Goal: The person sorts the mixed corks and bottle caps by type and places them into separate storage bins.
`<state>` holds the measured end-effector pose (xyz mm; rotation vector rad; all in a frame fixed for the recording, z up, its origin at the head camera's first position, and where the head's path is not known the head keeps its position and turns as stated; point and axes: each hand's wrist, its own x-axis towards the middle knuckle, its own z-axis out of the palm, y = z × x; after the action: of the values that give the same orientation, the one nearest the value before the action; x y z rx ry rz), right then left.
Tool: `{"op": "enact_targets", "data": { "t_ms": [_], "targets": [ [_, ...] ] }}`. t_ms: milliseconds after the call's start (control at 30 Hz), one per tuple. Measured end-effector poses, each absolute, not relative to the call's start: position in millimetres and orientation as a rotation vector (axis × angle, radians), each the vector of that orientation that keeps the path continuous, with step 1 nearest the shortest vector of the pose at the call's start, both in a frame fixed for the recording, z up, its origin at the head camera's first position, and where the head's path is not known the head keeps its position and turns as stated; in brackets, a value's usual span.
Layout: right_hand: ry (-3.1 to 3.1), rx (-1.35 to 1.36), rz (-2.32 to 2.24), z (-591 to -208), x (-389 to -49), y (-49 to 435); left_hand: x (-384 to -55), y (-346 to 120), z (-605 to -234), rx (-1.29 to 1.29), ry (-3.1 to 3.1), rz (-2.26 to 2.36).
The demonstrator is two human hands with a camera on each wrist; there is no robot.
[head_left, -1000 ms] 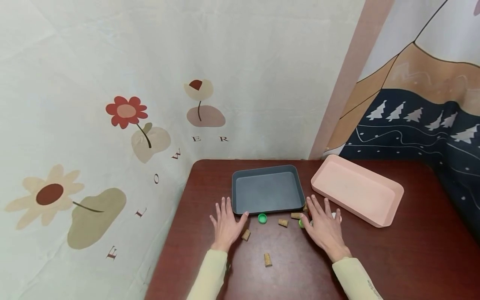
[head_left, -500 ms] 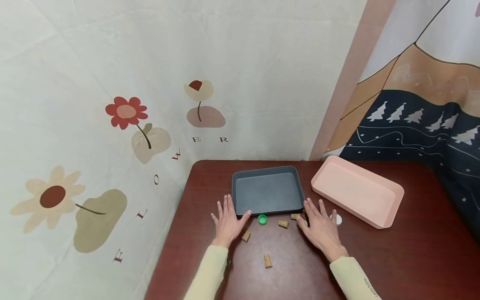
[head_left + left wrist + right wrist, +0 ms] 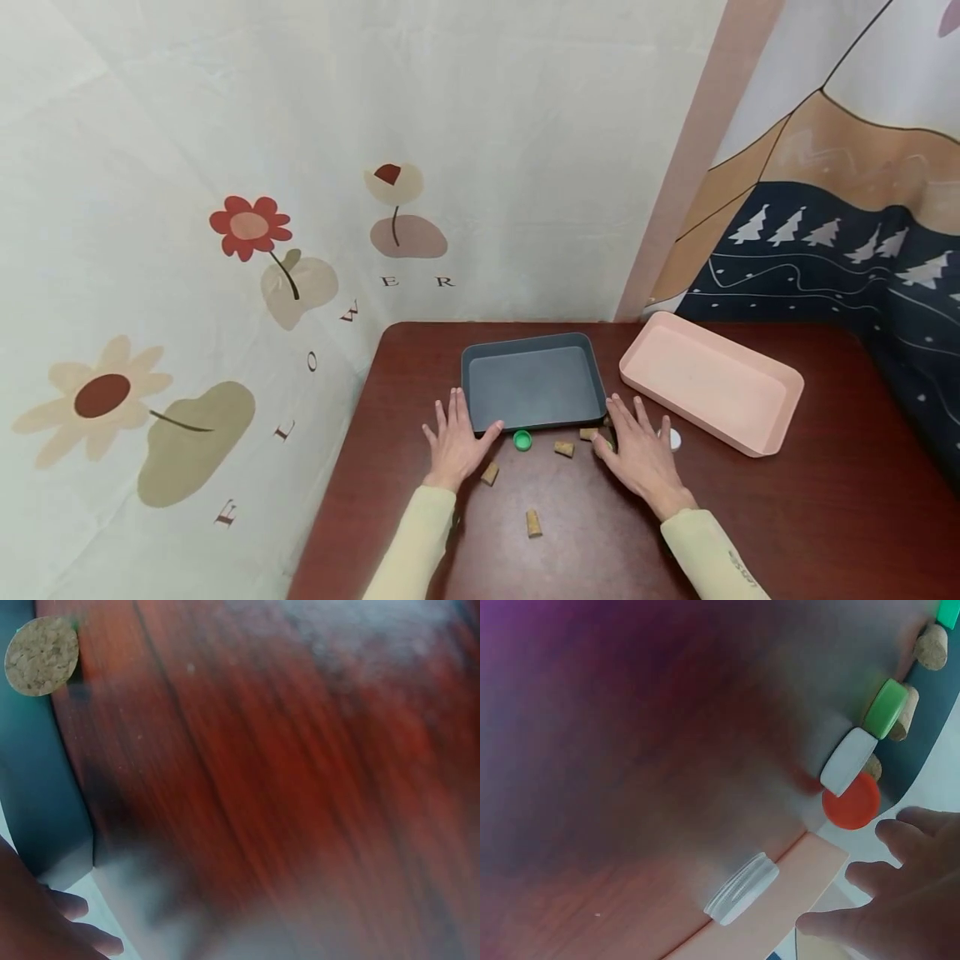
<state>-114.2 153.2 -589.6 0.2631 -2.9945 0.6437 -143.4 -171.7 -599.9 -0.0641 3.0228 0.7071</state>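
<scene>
My left hand (image 3: 455,442) lies with fingers spread beside the front-left corner of a dark blue-grey tray (image 3: 532,387), its thumb along the tray's front edge. At the opposite front corner, my right hand (image 3: 640,454) is spread low over a cluster of bottle caps and corks, hiding most of them. The right wrist view shows a green cap (image 3: 885,709), a white cap (image 3: 848,761) and an orange-red cap (image 3: 852,801) there, next to corks (image 3: 931,648). Another white cap (image 3: 675,438) shows beside the right hand. Neither hand grips anything.
A pink tray (image 3: 712,379) stands angled at the right. Between the hands are a bright green cap (image 3: 522,440) and a cork (image 3: 564,449). One cork (image 3: 490,474) lies by the left thumb, another (image 3: 533,523) nearer the front. A printed cloth hangs behind the table.
My right hand has shifted slightly left, covering more of the green cap beneath it and uncovering the white cap at its right. My left hand has edged slightly toward the tray. The trays stay put.
</scene>
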Motion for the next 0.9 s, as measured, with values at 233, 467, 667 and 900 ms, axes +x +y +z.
{"op": "enact_targets", "data": {
  "t_ms": [233,467,667,900],
  "targets": [
    [-2.996,0.309,0.641,-592.5,-119.8,153.1,-143.4,-170.4,-600.9,-0.056,3.020,0.703],
    [-2.974,0.325,0.614,-596.4,-110.7,147.9,-144.1,-175.5,-600.1,-0.066,3.039,0.711],
    [-2.960,0.318,0.600,-599.6,-99.7,144.7,-143.3,-179.7,-599.5,-0.069,3.021,0.690],
    [-2.955,0.292,0.616,-596.3,-93.7,148.2,-143.8,-180.9,-598.3,-0.065,3.001,0.674]
  ]
}}
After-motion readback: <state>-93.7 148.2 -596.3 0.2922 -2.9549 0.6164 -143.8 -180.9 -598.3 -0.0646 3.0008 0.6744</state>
